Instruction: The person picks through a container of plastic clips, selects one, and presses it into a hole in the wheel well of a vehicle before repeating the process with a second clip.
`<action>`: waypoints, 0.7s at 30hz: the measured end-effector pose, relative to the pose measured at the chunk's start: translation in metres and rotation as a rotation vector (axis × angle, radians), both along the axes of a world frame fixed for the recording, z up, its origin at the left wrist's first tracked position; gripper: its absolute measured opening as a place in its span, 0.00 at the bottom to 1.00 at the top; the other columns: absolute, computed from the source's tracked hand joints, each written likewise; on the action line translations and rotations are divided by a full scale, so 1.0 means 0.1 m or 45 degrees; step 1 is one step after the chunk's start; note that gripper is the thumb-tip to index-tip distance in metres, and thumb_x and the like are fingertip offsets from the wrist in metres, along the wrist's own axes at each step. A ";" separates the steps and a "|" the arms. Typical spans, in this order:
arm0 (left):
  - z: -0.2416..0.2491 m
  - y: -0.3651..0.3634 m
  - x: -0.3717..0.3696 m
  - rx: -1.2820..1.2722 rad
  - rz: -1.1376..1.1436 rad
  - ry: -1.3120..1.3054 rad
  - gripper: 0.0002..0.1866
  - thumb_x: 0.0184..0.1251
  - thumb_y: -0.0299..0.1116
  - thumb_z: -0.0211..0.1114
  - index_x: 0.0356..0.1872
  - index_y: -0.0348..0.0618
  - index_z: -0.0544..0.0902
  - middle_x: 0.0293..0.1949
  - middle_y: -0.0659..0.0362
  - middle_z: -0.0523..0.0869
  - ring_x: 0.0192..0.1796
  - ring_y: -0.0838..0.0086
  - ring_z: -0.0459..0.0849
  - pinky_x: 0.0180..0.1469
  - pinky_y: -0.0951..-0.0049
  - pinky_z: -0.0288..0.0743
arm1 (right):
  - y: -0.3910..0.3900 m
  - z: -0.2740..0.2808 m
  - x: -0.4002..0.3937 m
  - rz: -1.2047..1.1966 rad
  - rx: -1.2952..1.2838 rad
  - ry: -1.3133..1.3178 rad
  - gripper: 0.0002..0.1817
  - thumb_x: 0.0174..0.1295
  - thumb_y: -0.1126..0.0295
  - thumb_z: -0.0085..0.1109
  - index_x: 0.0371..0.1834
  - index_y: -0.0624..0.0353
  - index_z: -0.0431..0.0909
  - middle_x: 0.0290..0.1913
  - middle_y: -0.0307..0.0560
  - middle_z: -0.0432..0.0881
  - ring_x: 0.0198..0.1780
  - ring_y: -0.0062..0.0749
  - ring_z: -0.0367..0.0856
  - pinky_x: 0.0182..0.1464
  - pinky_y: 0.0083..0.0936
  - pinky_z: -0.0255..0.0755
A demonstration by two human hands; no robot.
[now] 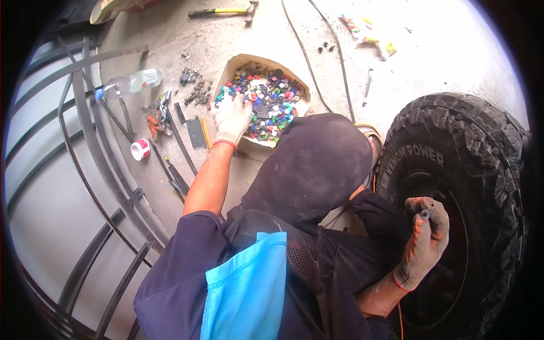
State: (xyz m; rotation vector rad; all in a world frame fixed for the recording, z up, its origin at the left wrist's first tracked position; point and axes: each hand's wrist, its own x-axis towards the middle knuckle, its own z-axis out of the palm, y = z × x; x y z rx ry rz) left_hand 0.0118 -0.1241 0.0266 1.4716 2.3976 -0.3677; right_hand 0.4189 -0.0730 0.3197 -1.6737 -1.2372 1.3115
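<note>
My left hand [231, 118], in a pale knit glove, reaches over the near left rim of an open container [231, 67]. Its fingers look spread and touch a heap of small plastic clips [272, 105] in many colours; some fingertips are hidden among them. In front of the big off-road tyre [419, 124], my right hand [426, 241] wears a dirty grey glove with orange patches. Its fingers are pinched around a small dark round-ended piece [425, 215], whose exact kind I cannot make out. My bent knee [317, 164] in dark cloth lies between both hands.
A plastic bottle [130, 82], a red-and-white tub [140, 149] and assorted tools lie left of the container, near a dark metal frame [93, 113]. A hammer [224, 11], cables [340, 51], plastic packets [368, 37] and loose dark clips [195, 85] are on the floor.
</note>
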 end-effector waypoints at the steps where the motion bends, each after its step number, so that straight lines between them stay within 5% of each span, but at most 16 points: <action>1: 0.05 0.01 0.01 -0.002 0.002 0.002 0.26 0.76 0.56 0.56 0.65 0.52 0.82 0.60 0.48 0.83 0.69 0.55 0.76 0.76 0.46 0.54 | -0.01 0.01 -0.01 -0.001 0.007 0.003 0.13 0.64 0.76 0.65 0.50 0.69 0.82 0.46 0.50 0.84 0.48 0.32 0.83 0.55 0.26 0.73; 3: 0.11 0.04 0.02 -0.129 0.062 -0.147 0.25 0.77 0.55 0.56 0.65 0.54 0.83 0.60 0.50 0.83 0.68 0.56 0.77 0.76 0.45 0.53 | -0.01 0.01 -0.01 -0.001 0.016 0.006 0.13 0.64 0.76 0.65 0.50 0.69 0.82 0.46 0.50 0.84 0.48 0.33 0.84 0.55 0.26 0.73; 4: 0.04 -0.01 0.02 -0.038 0.028 -0.129 0.22 0.75 0.52 0.59 0.61 0.54 0.86 0.58 0.52 0.83 0.65 0.57 0.78 0.69 0.47 0.64 | -0.01 0.00 0.00 0.007 0.009 0.003 0.13 0.64 0.76 0.65 0.51 0.69 0.82 0.46 0.50 0.84 0.48 0.33 0.84 0.54 0.26 0.73; 8: 0.08 -0.02 0.10 -0.034 0.033 -0.302 0.23 0.75 0.52 0.59 0.62 0.51 0.85 0.56 0.52 0.83 0.63 0.57 0.80 0.64 0.49 0.72 | -0.01 -0.01 0.02 0.009 -0.004 -0.017 0.14 0.63 0.76 0.64 0.51 0.69 0.82 0.47 0.50 0.84 0.49 0.34 0.84 0.55 0.28 0.74; 21: 0.36 0.11 0.51 0.052 -0.048 -0.543 0.26 0.73 0.49 0.64 0.65 0.44 0.81 0.59 0.49 0.83 0.61 0.54 0.82 0.63 0.56 0.76 | 0.00 -0.02 -0.01 0.016 -0.018 -0.018 0.14 0.64 0.77 0.62 0.52 0.69 0.82 0.47 0.50 0.84 0.50 0.37 0.84 0.57 0.32 0.74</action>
